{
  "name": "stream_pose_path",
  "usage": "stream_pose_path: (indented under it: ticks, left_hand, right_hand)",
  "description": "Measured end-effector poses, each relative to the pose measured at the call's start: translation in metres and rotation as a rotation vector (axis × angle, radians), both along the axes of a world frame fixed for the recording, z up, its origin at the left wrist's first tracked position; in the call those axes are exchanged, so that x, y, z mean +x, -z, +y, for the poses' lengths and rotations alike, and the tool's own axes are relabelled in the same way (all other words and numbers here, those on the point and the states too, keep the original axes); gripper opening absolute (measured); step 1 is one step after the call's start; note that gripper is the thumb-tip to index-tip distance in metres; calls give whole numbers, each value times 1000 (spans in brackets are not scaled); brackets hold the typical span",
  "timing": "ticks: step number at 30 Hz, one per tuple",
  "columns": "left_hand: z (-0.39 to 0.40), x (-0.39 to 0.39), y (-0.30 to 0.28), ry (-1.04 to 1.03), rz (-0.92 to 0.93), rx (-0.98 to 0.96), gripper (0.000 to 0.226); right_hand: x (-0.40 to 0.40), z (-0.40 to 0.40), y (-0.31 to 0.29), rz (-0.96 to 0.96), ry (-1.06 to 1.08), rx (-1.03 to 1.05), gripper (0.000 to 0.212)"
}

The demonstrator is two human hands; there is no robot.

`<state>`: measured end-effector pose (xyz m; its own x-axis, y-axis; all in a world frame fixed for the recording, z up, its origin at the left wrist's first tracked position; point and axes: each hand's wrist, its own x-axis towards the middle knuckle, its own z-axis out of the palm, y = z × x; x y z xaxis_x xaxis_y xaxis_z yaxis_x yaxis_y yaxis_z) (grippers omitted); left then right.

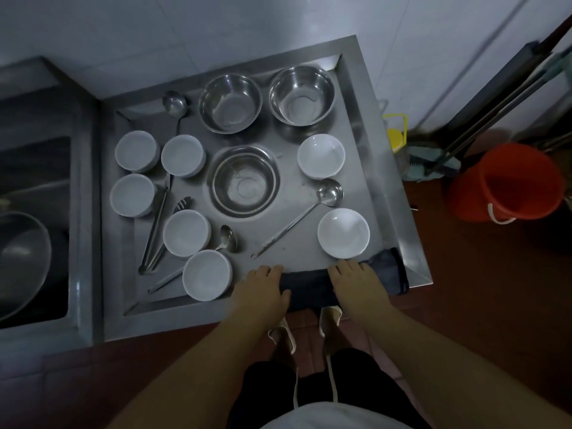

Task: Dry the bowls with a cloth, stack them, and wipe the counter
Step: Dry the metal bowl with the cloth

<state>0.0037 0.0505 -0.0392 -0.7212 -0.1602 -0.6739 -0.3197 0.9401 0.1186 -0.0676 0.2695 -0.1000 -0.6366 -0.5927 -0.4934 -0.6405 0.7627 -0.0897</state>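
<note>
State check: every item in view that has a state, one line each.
Left hand: flat on dark cloth, open.
Right hand: flat on the cloth, open.
Cloth: folded, at counter front edge.
White bowls: seven, unstacked; two upright, five look inverted.
Steel bowls: three, upright, empty.
Red bucket: tilted, on floor.

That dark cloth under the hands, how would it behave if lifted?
The cloth would probably go floppy: it lies folded flat and drapes over the counter edge. It looks light for its size and unlikely to slip, since both hands, left and right, rest on it.
</note>
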Motion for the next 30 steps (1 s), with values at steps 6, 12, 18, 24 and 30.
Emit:
stream_pose_path:
  ticks: [6, 12, 18, 24, 30]
  left_hand:
    - [1, -13, -10, -24, -30, -4, 59]
    - [-7, -29, -30, -58, 4, -27, 57]
    - [-11, -56, -54, -67, 71, -54, 54]
    - [-14, -84, -71, -97, 151, -21, 59]
    - [-31, -122, -73, -93, 161, -33, 55]
  right_hand:
    - [-6, 1, -8, -222, 19, -84, 21]
    - [-25, 8, -32, -677, 396, -236, 16]
    - [-47, 20, -56, -846, 581, -336, 32]
    - [-73, 28, -86, -897, 795, -495, 29]
    - [-112, 17, -122, -1044, 1286, -934, 35]
